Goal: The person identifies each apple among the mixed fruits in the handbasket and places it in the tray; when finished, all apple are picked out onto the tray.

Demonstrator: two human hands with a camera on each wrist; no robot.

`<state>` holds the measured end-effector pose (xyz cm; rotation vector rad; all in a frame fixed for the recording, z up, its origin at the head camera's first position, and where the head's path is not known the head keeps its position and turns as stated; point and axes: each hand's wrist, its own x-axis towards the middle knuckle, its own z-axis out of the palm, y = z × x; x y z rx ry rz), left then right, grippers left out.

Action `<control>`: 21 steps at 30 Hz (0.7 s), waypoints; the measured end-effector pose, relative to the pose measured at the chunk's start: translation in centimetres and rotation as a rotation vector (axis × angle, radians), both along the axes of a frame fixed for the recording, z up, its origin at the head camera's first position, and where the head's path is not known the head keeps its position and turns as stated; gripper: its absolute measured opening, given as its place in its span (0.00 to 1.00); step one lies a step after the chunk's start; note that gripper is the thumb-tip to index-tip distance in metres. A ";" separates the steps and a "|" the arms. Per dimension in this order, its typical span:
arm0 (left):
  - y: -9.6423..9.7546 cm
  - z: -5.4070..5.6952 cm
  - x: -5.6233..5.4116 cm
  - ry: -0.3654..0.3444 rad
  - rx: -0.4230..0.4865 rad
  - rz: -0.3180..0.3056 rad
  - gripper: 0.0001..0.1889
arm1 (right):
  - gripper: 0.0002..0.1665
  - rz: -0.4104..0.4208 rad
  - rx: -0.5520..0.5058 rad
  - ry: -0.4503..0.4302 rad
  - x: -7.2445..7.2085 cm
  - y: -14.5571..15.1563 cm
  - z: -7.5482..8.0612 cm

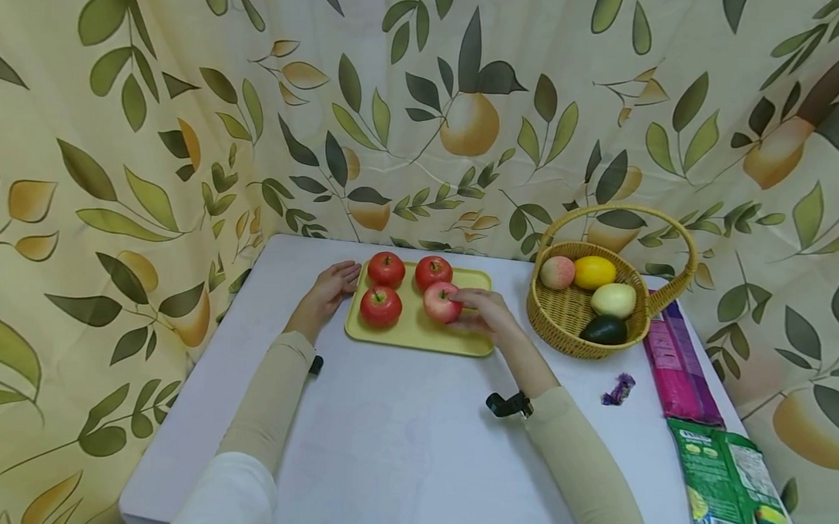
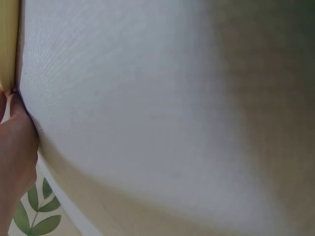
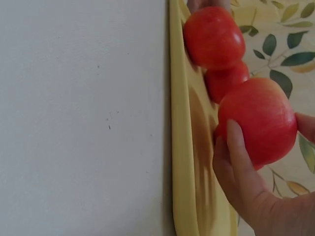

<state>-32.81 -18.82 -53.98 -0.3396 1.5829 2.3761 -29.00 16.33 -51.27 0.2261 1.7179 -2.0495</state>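
A yellow tray (image 1: 417,336) lies on the white table and bears red apples. My right hand (image 1: 488,314) grips a pinkish-red apple (image 1: 440,302) at the tray's right part. The right wrist view shows that apple (image 3: 258,123) between fingers and thumb, seemingly just above the tray. Three other apples sit on the tray: one at the back left (image 1: 386,268), one at the front left (image 1: 380,307), one at the back (image 1: 434,272). My left hand (image 1: 330,290) rests against the tray's left edge with its fingers nearly straight. Only part of that hand (image 2: 17,157) shows in the left wrist view.
Right of the tray stands a wicker basket (image 1: 562,340) with a tall handle, holding a peach, a lemon, a pale round fruit and a dark avocado-like fruit. A purple-wrapped candy (image 1: 619,389), a pink-purple bag (image 1: 679,371) and a green packet (image 1: 731,481) lie along the right side.
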 end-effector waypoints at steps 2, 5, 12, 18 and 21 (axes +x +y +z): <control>0.0 0.0 0.0 -0.005 0.004 0.000 0.43 | 0.31 0.011 0.016 0.005 -0.2 0.0 -0.4; 0.0 -0.1 -0.1 -0.007 0.011 0.008 0.43 | 0.32 0.031 0.021 0.016 -0.3 -0.3 -0.8; 0.2 -0.4 -0.3 0.013 0.003 0.018 0.43 | 0.36 -0.006 0.058 0.018 0.2 -1.4 -0.7; 0.0 -0.4 -0.2 -0.001 0.014 0.024 0.42 | 0.44 -0.025 0.093 0.014 0.9 -2.6 0.3; 0.0 -0.4 -0.1 -0.002 0.010 0.023 0.42 | 0.45 -0.004 0.131 0.032 1.0 -2.8 0.5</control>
